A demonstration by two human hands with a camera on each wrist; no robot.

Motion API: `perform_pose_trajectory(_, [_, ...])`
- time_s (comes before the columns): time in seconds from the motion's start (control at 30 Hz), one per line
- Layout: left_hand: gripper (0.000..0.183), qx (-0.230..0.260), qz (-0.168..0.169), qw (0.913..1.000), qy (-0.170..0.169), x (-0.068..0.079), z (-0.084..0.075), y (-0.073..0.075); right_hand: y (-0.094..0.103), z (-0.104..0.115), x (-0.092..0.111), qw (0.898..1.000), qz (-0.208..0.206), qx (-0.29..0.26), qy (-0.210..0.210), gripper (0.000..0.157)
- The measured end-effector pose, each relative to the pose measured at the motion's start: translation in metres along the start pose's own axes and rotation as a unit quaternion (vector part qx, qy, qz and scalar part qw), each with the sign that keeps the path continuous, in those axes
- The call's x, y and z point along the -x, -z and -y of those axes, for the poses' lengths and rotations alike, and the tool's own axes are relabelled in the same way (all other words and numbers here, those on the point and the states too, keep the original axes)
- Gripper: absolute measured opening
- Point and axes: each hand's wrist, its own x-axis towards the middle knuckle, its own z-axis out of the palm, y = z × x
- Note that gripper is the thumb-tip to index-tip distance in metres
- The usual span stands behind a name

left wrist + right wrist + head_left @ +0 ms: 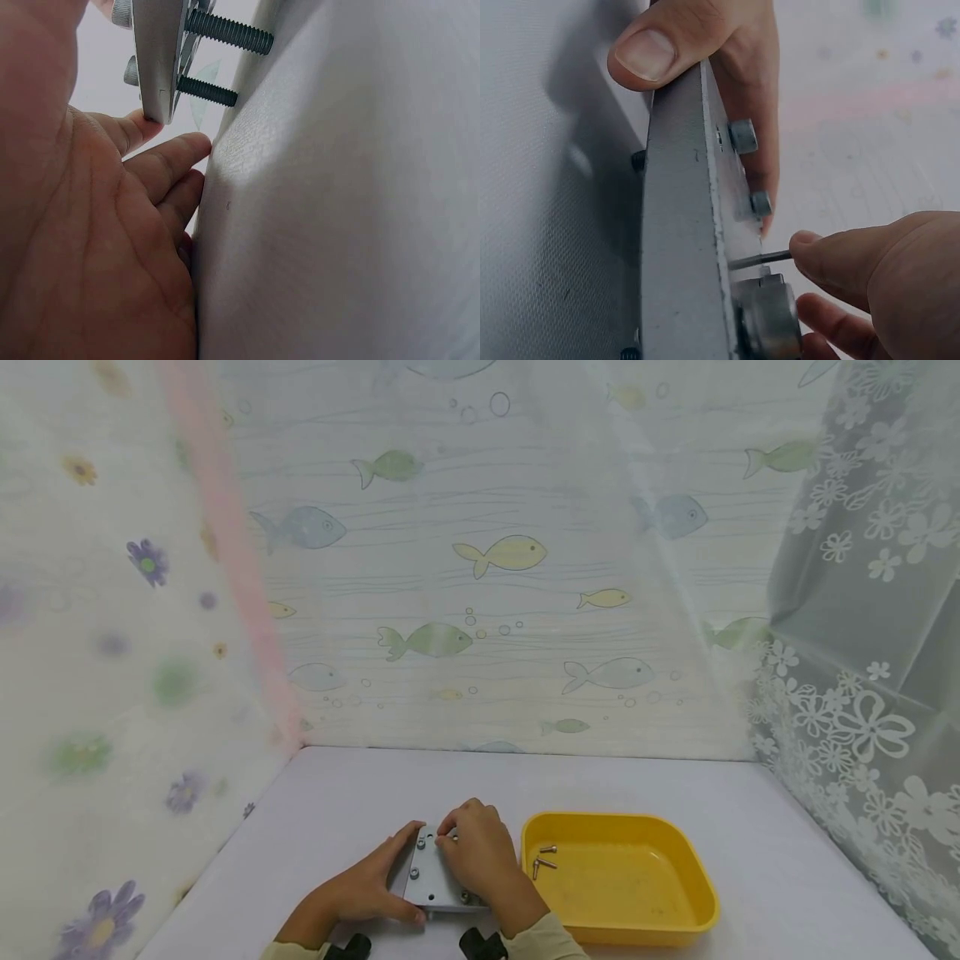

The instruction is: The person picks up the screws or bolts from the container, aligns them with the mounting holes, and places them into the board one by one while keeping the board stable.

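A grey metal plate (435, 878) lies on the table before me, with several socket-head bolts (744, 136) standing in its top face. Their dark threaded shanks (229, 31) stick out below it in the left wrist view. My left hand (367, 883) grips the plate's left side, thumb at the near corner and a fingertip at the far one. Over the plate's right part, my right hand (482, 852) pinches a thin metal shaft (771, 257) whose end meets the top face; its head is hidden by the fingers. Beside it sits a larger round metal piece (769, 319).
A yellow tray (637, 937) stands right of my right hand, with a few small screws (546, 862) lying at its left side. The white tabletop (375, 785) runs back to a fish-printed curtain (510, 693). Patterned curtains hang on both sides.
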Motion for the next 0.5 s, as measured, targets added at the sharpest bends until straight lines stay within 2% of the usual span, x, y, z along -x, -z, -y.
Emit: perform_pose_trajectory(0.5, [0.132, -0.004, -0.004, 1.0000, 0.006, 0.0010, -0.0028, -0.0007, -0.0069, -0.0029, 0.0007, 0.999, -0.016, 0.045, -0.005, 0.009])
